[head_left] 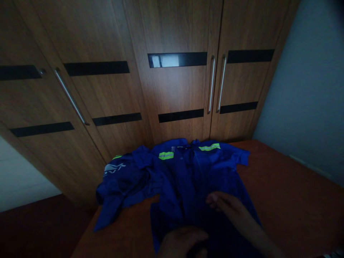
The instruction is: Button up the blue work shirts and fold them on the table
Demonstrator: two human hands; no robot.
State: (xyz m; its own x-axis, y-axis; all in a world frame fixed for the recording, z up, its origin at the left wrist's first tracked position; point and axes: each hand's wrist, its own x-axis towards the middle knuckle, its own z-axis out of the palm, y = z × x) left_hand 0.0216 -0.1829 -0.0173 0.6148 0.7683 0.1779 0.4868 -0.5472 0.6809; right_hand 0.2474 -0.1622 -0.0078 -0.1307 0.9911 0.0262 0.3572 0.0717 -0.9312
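Observation:
A blue work garment (188, 179) with a collar, short sleeves and yellow-green reflective strips lies front up on a reddish-brown surface. Over its lower right part is my right hand (228, 208), its fingers curled and pressed together. At the bottom edge, my left hand (185, 240) is dark and blurred, with fingers bent inward over the garment's lower part. Whatever either hand pinches is hidden in shadow. Beside it on the left lies a second blue garment (126, 179), crumpled, with a white print and a reflective strip.
Behind the garments stands a wooden wardrobe (172, 89) with black bands and long metal handles (211, 84). The reddish-brown surface (282, 186) reaches a pale wall (309, 96) on the right. Its left edge drops toward a dark floor (45, 229).

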